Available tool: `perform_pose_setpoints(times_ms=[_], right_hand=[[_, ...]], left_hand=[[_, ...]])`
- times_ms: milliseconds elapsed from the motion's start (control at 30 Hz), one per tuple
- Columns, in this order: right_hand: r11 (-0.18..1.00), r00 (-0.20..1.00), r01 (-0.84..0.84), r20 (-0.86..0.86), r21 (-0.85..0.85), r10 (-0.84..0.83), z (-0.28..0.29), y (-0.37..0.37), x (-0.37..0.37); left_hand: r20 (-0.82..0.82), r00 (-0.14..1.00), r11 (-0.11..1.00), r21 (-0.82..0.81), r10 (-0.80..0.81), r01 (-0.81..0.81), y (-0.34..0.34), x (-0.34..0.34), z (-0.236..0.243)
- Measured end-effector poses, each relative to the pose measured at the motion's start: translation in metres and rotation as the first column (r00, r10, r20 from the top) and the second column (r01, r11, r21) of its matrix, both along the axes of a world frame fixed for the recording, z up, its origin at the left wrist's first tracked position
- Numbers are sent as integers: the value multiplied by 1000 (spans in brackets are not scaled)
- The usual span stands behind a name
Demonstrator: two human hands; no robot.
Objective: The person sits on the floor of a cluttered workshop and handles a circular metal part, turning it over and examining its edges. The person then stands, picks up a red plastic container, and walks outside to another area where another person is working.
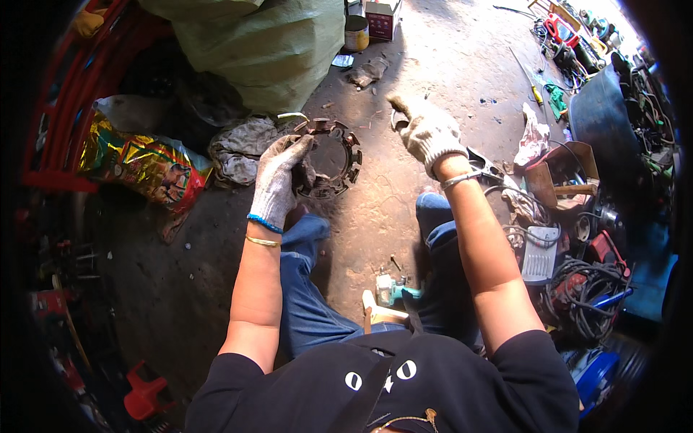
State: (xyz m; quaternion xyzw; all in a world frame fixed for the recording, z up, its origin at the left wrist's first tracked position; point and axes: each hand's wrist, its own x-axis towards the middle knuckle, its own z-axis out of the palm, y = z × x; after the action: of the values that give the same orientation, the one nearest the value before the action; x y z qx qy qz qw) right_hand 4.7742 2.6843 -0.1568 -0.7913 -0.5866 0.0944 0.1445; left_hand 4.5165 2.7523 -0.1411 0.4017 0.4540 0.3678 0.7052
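Note:
My left hand [274, 177], in a soiled white knit glove with a blue cuff edge, grips the left side of a dark notched metal ring [354, 155]. Several block-like lugs with reddish-brown patches stand round the ring's rim, and its middle is dark. Apart from it, to the right, my right hand [429, 132] wears a similar glove and is closed. A small curved metal piece [398, 120] shows at its fingers, though most of it is hidden. Just beyond my right wrist lies a dark metal tool [485, 166], partly covered by the forearm.
A large pale green sack [267, 58] and grey rags [242, 151] lie at the left, near a shiny printed bag [148, 162]. To the right are an open carton [563, 175], coiled cables [588, 296] and a blue drum [603, 108]. A yellow-handled screwdriver [536, 94] rests farther off.

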Motion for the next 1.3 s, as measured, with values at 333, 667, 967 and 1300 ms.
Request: perform_pose_setpoints(times_ms=[333,667,967,1300], right_hand=[[958,903,-279,-319,70,286,18,-3,-29],[974,930,-99,-329,204,163,17,-2,-19],[971,747,-230,-627,69,221,39,-14,-12],[996,778,-89,-625,-22,56,32,-11,-15]], left_hand=[[296,950,987,-149,98,-56,2,1,-5],[-107,985,988,59,-138,145,-1,3,1],[142,990,1000,-18,8,-5,2,-1,-2],[238,935,961,-25,-261,275,10,-8,-4]])
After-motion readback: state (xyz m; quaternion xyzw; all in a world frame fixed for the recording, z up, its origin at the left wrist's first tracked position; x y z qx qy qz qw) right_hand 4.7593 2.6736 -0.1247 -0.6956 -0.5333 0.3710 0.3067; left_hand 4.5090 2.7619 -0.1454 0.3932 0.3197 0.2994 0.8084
